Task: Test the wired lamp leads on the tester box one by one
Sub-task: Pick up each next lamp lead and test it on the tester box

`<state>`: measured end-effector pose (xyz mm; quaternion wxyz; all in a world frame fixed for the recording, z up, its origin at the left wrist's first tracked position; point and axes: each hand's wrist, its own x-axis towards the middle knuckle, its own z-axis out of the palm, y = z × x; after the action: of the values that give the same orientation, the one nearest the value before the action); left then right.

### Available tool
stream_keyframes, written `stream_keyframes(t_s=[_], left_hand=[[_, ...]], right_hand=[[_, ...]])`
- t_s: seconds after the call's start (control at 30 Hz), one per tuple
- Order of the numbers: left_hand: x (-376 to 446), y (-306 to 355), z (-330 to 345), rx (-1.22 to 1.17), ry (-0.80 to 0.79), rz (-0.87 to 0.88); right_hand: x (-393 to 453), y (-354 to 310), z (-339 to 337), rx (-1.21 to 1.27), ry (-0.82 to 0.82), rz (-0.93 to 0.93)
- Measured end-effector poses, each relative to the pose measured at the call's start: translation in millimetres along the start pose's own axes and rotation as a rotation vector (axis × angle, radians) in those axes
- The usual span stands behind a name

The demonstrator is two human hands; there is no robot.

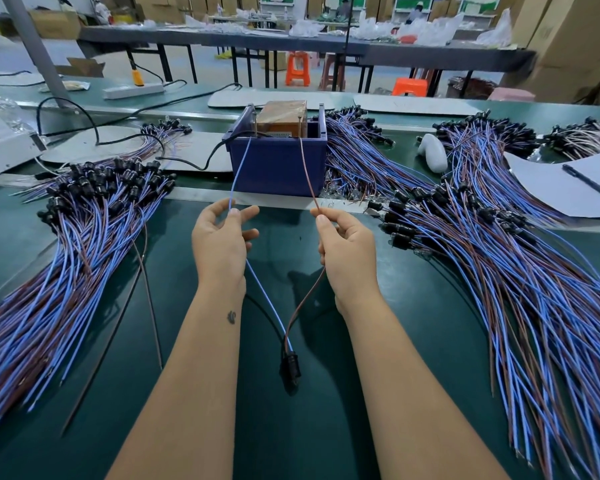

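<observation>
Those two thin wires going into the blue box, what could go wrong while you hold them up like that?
The thin blue wire, pinched by the left hand, and the thin brown wire, pinched by the right hand, reach up into the dark blue plastic tester box; an end might slip off its contact and spoil the test. The small black lamp socket dangles between the forearms, so it could swing and tug the wires loose.
</observation>
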<state>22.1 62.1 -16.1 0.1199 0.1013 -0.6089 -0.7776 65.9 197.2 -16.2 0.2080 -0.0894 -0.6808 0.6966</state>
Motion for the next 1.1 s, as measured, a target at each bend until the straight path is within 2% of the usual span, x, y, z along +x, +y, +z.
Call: stream_keyframes(t_s=[1.1], left_hand=[[8.0, -0.1, 2.2, 0.029, -0.021, -0.012]], right_hand=[[1.8, 2.4, 0.3, -0.060, 0.012, 0.003]])
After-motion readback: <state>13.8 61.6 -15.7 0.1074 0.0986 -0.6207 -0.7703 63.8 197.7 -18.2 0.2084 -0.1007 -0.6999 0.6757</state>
